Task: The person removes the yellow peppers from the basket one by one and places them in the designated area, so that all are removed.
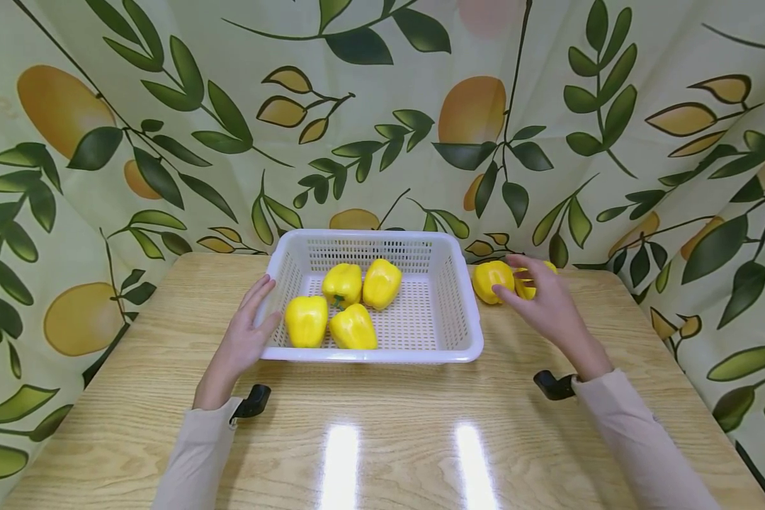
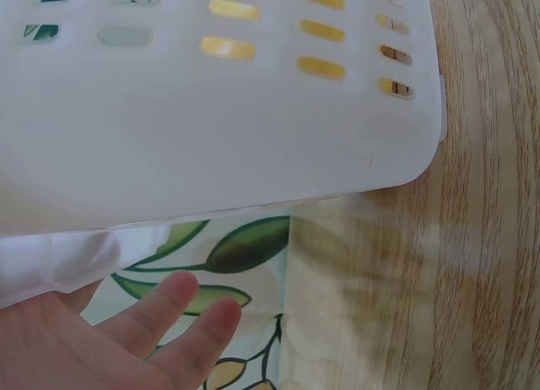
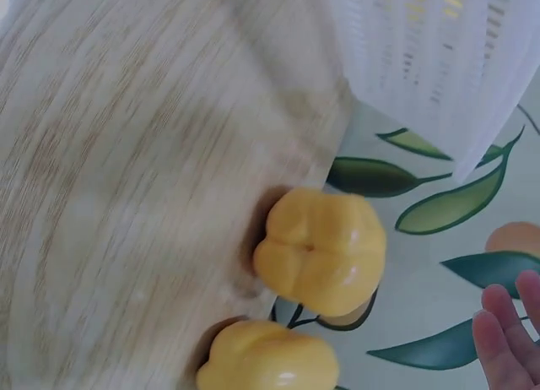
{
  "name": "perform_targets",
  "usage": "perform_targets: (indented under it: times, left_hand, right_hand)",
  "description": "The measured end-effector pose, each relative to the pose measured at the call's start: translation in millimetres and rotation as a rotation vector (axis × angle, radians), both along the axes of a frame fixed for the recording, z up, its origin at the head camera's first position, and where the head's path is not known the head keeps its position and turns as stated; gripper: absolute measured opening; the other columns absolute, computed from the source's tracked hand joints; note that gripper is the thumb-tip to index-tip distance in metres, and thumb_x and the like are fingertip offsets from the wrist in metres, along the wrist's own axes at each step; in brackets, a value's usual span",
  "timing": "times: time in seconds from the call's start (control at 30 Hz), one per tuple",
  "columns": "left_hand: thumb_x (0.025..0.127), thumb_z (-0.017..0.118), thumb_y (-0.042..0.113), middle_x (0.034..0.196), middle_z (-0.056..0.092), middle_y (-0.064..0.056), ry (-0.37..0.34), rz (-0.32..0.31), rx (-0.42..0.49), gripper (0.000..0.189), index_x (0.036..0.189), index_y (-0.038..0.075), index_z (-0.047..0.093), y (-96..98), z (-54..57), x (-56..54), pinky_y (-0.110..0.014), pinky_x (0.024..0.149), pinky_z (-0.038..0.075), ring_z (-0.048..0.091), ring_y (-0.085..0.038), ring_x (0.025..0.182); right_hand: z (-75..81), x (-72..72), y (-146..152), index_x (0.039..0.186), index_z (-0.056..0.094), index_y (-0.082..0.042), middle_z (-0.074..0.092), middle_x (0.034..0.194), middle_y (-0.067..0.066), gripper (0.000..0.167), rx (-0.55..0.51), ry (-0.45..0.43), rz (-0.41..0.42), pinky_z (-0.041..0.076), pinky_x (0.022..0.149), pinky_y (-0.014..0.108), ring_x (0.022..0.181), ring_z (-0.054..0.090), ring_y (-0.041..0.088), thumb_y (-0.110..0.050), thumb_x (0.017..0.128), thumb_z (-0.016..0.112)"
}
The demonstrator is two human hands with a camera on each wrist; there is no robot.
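Observation:
A white plastic basket (image 1: 375, 354) stands on the table with several yellow bell peppers (image 1: 353, 327) lying in it. My left hand (image 1: 245, 336) rests against the basket's left rim with its fingers extended; the left wrist view shows those fingers (image 2: 202, 339) beneath the basket's wall (image 2: 211, 145). To the right of the basket sit two more bell peppers, a nearer one (image 1: 492, 282) and another (image 3: 270, 360) that is partly hidden in the head view. Above them hovers my right hand (image 1: 551, 308), thumb and fingers spread and gripping nothing.
The wooden table (image 1: 401, 439) extends toward the viewer, with two bright light reflections on it. A leaf-patterned curtain (image 1: 382, 142) hangs close behind the basket and along both sides. Black camera mounts (image 1: 554, 384) stick out at both wrists.

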State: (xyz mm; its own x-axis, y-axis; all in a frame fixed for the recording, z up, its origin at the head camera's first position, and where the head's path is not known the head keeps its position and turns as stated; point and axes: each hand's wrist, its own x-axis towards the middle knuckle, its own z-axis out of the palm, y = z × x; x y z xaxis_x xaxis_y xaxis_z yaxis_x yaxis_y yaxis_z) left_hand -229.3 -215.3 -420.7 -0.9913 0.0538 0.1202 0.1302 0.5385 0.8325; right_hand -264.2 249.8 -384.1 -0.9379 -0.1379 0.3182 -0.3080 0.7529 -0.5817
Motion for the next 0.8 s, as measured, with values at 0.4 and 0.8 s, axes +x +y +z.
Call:
perform_targets:
  times: [0.4,0.8]
  left_hand:
    - [0.098,0.051,0.011,0.168,0.012,-0.009,0.003,0.001,-0.009,0.063,0.156,0.005,0.027,0.2,0.3,0.1,-0.07,0.117,0.017,0.013,-0.04,0.153]
    - [0.098,0.05,0.01,0.168,0.012,-0.008,-0.003,0.002,-0.002,0.063,0.156,0.006,0.027,0.5,0.5,0.2,-0.07,0.116,0.018,0.013,-0.04,0.153]
  right_hand:
    - [5.4,5.1,-17.9,0.141,0.048,0.0,0.054,0.138,0.024,0.061,-0.017,-0.037,0.043,0.05,0.099,0.058,0.12,0.056,0.042,-0.023,0.09,0.072]
    - [6.5,9.9,-37.9,0.139,0.051,-0.002,0.055,0.137,0.023,0.059,-0.021,-0.027,0.101,0.051,0.099,0.056,0.121,0.056,0.04,-0.022,0.089,0.074]
